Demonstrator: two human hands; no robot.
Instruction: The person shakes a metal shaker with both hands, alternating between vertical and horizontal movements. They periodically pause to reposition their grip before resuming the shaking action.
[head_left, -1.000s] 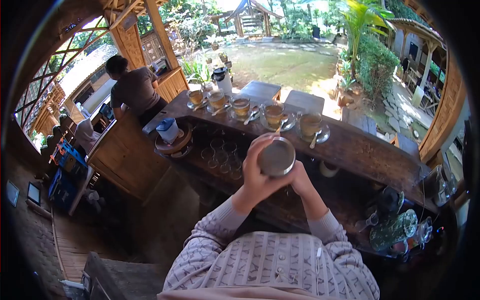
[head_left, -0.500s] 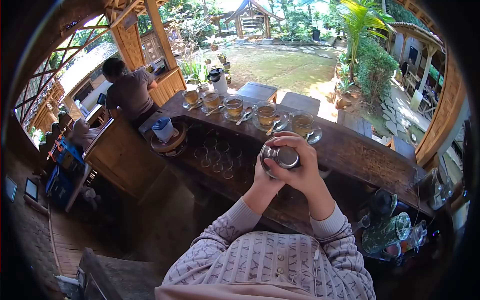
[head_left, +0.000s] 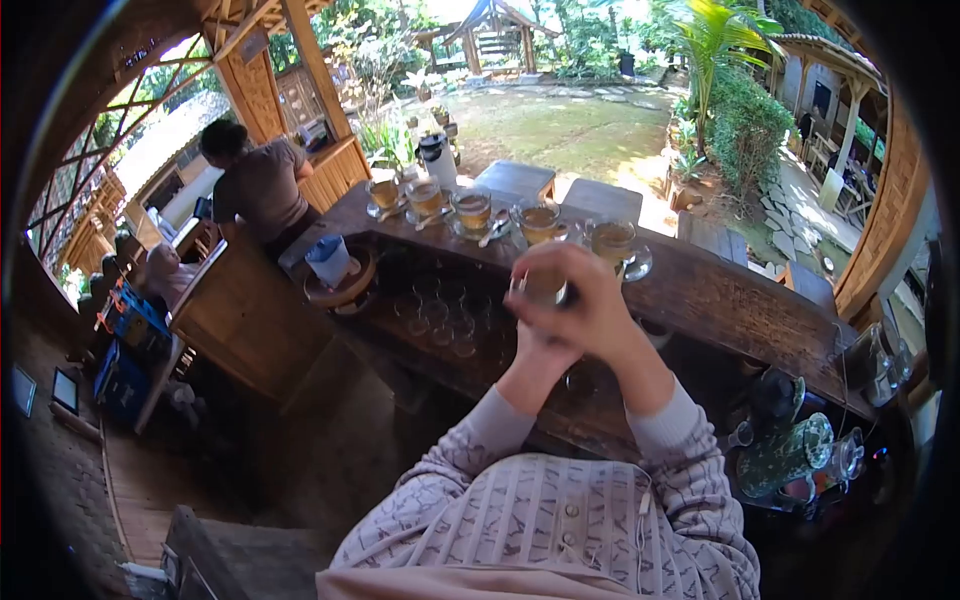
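Note:
Both of my hands are wrapped round a shiny metal shaker (head_left: pixel 545 288), held above the near side of the dark wooden counter (head_left: pixel 720 305). My right hand (head_left: pixel 592 312) curls over its top and front, fingers closed. My left hand (head_left: pixel 541 350) is closed on it from below, mostly hidden behind the right. Motion blurs the shaker and fingers. Just beyond stand several glass cups of amber drink on saucers with spoons; the nearest cup (head_left: pixel 611 240) is partly behind my right hand.
Empty glasses (head_left: pixel 440 315) stand on the lower shelf at left. A blue-and-white container (head_left: pixel 330 262) sits on a round wooden stand. A white jug (head_left: pixel 437 160) is at the counter's far end. A green speckled pitcher (head_left: pixel 790 455) stands at right. Two people are at left.
My hands and the shaker have moved slightly up and to the left, now smeared by motion. The view has shifted a little.

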